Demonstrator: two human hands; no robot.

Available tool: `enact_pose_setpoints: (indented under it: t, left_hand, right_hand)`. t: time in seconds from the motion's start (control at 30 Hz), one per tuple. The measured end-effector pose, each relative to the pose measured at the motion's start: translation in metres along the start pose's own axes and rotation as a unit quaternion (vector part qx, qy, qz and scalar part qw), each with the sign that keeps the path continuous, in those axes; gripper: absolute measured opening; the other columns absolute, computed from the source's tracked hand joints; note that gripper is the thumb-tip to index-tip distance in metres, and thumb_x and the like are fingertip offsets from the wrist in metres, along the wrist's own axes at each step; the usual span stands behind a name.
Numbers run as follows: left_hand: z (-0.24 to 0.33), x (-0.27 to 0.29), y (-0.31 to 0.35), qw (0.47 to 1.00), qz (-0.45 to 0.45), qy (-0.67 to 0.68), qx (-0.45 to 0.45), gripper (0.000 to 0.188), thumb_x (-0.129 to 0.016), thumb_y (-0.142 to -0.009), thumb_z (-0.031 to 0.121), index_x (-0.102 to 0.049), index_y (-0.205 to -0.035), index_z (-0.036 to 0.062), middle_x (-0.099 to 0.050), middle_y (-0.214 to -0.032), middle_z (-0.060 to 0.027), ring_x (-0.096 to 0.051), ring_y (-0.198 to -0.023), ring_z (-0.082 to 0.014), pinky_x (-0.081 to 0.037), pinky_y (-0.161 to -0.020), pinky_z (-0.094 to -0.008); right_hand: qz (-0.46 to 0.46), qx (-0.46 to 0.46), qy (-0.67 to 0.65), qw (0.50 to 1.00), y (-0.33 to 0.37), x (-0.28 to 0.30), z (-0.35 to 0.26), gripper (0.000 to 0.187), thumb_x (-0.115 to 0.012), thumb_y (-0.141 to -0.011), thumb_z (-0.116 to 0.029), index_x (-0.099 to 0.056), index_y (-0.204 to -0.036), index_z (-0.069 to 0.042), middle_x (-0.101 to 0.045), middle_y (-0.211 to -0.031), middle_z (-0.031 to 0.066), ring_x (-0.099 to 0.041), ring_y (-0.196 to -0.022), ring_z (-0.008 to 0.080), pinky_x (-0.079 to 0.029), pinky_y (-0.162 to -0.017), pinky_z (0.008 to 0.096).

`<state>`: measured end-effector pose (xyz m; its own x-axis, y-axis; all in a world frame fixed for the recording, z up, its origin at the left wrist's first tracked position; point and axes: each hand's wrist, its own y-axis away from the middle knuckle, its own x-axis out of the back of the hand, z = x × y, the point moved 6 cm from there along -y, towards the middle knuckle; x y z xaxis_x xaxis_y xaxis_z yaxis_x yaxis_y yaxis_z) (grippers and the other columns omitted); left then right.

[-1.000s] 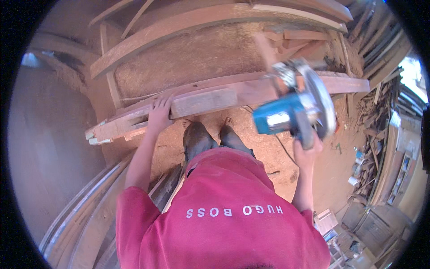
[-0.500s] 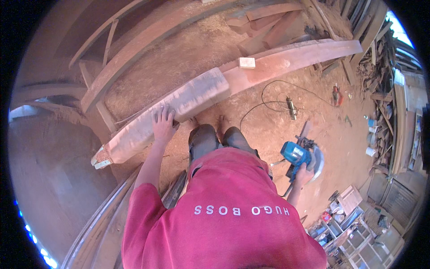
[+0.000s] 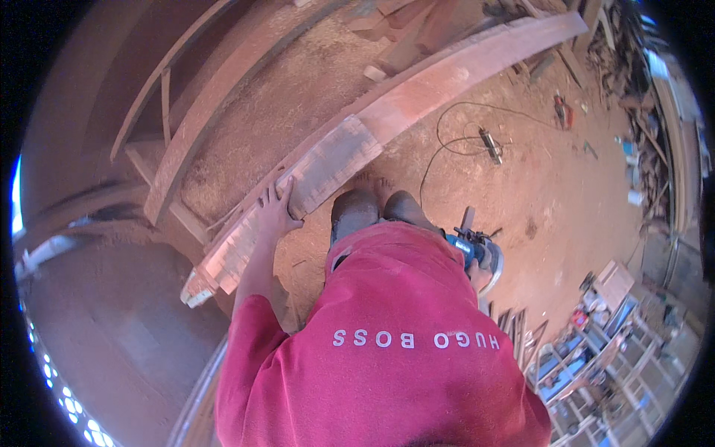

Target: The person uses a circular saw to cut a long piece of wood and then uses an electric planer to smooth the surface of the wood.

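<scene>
Left hand (image 3: pixel 278 217) spread on curved timber (image 3: pixel 337 161), timber stretching forward-right, right hand (image 3: pixel 480 276) clamped on blue saw (image 3: pixel 465 246).

Long timber (image 3: pixel 447 86), reddish and smooth-faced, extending diagonally from lower left to upper right; its far part appears bowed. Wooden block (image 3: pixel 335 164), squared and elongated, with a grey-brown face and paler, reddish edges, lies lengthwise against the timber's middle stretch, touching it. Circular saw (image 3: pixel 465 249), with a blue motor housing and a silvery rounded guard, is held at lower right, well apart from both pieces and partly hidden.
</scene>
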<state>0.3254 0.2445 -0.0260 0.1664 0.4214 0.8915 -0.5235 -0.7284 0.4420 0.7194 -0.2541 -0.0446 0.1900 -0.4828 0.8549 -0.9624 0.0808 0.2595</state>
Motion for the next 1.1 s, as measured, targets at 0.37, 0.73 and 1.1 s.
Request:
enact_pose_setpoints:
  t: [0.37,0.73,1.1]
  left_hand:
    - [-0.089,-0.027,0.043,0.998,-0.048,0.016,0.045,0.143,-0.092,-0.05,0.041,-0.006,-0.161,0.0191,-0.022,-0.159,-0.0257,-0.025,-0.147,-0.045,-0.023,-0.118,-0.0601]
    - [0.034,0.027,-0.118,0.995,0.069,0.052,-0.056,0.094,-0.059,-0.092,0.057,-0.014,-0.16,0.0099,-0.022,-0.161,-0.025,-0.029,-0.145,-0.0459,-0.029,-0.113,-0.0605]
    - [0.549,0.147,-0.409,0.924,0.176,0.017,-0.339,0.067,-0.05,-0.101,0.046,-0.033,-0.155,0.0081,-0.034,-0.156,-0.025,-0.034,-0.143,-0.0446,-0.03,-0.113,-0.0564]
  right_hand:
    - [0.006,-0.055,0.016,0.998,0.008,-0.012,-0.024,0.047,-0.071,-0.074,-0.028,-0.071,-0.105,0.007,-0.072,-0.098,0.0296,-0.071,-0.095,0.0413,-0.053,-0.087,0.0474]
    - [0.129,-0.245,-0.024,0.961,-0.054,-0.023,0.082,0.045,-0.072,-0.076,-0.03,-0.071,-0.102,0.007,-0.073,-0.096,0.0261,-0.072,-0.093,0.0395,-0.054,-0.085,0.046]
    - [0.053,-0.365,-0.06,0.928,-0.289,0.002,0.162,0.053,-0.073,-0.075,-0.032,-0.068,-0.113,0.004,-0.07,-0.106,0.0293,-0.068,-0.103,0.0428,-0.052,-0.093,0.0477]
